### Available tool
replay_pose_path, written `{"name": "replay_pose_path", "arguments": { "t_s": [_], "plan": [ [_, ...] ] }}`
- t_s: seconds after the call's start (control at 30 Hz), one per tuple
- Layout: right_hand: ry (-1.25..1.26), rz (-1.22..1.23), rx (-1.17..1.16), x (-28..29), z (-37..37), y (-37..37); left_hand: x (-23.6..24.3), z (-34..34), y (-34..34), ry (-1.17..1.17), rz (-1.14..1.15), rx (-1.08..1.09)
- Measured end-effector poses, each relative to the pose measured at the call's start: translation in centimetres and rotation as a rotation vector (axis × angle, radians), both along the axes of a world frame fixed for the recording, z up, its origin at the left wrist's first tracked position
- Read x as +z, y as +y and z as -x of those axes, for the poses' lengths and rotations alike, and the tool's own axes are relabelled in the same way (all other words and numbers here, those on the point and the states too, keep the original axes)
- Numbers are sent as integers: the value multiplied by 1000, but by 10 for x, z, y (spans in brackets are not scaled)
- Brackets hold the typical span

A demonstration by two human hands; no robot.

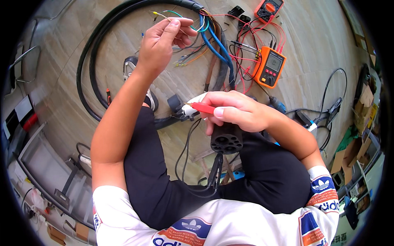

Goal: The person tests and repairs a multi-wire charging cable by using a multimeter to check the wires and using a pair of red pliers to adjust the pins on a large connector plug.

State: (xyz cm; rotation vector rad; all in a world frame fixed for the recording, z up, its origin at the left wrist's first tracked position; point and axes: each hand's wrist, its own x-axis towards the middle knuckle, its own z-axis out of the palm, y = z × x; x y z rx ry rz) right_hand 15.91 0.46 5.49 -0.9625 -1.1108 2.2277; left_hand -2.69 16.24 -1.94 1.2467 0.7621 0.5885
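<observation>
Wire-probing looks under way, with loose wires (180,64) probably remaining, as the left hand (165,40) pinches a yellow-tipped wire (155,13) at the far side, slanting far-left, and the right hand (238,110) grips a red probe (202,108) lying left-right, tip leftward, by the nearer black connector (226,141).

- The red probe (204,108) looked glossy, smooth plastic.
- The yellow-tipped wire (155,13) wore plastic insulation.
- The black connector (226,141) was matt plastic.
- The orange meter (269,71) had a plastic case.
- The floor (53,74) was smooth, faintly glossy.
- The trousers (143,176) were matt cloth.
</observation>
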Motion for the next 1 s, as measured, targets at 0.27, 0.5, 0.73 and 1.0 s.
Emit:
{"name": "replay_pose_path", "arguments": {
  "t_s": [0.27, 0.5, 0.73, 1.0],
  "plan": [
    [44, 5, -30, -1, 2, -2, -2, 4, -1, 7, 7, -2],
    [51, 11, -31, -2, 1, -3, -18, 4, 3, 82, 240, 49],
    [61, -25, -1, -5, 0, 1, -94, 32, 13, 546, 651, 182],
    [102, -41, 48, -7, 1, 8, -138, 36, 42, 917, -561, -70]
  ]
}}
